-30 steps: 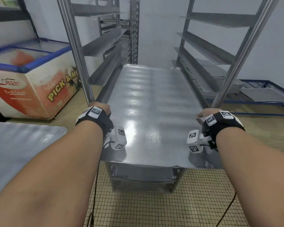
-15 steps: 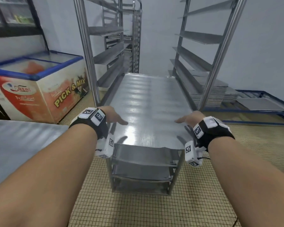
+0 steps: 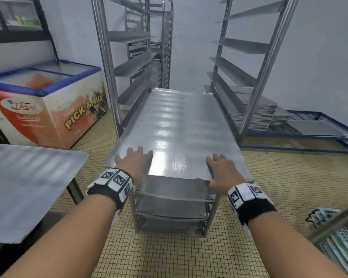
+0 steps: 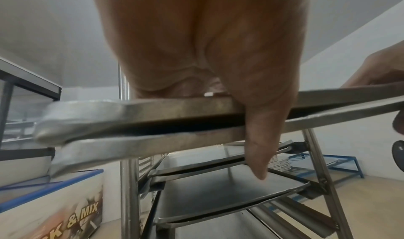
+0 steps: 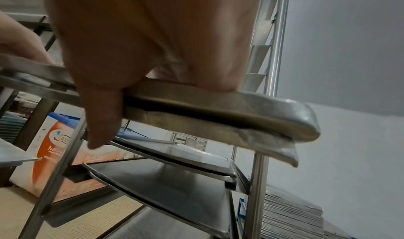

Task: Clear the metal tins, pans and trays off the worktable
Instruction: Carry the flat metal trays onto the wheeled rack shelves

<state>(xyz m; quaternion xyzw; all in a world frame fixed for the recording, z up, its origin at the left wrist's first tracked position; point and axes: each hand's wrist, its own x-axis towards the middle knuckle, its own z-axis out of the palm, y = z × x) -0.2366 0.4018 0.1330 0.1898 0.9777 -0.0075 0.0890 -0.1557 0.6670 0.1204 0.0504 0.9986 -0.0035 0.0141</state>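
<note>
A large flat metal tray (image 3: 179, 127) lies on the runners of a steel rack (image 3: 107, 67), its near end toward me. My left hand (image 3: 136, 159) rests flat on the tray's near left corner and my right hand (image 3: 222, 167) on its near right corner, fingers straight on top. In the left wrist view my thumb (image 4: 260, 147) hangs straight down past the tray's front edge (image 4: 174, 108), with a second tray (image 4: 153, 144) just beneath. The right wrist view shows the same: thumb (image 5: 102, 118) down across the stacked edges (image 5: 218, 108).
More trays (image 3: 169, 209) sit on lower rack levels. The worktable (image 3: 24, 183) is at my left, with a chest freezer (image 3: 48, 109) behind it. A stack of trays (image 3: 255, 115) lies on a blue frame at right. A plastic crate (image 3: 342, 243) stands at bottom right.
My hands left the tray's sides and now lie flat on its near end. The tray sits further into the rack and I stand further back.
</note>
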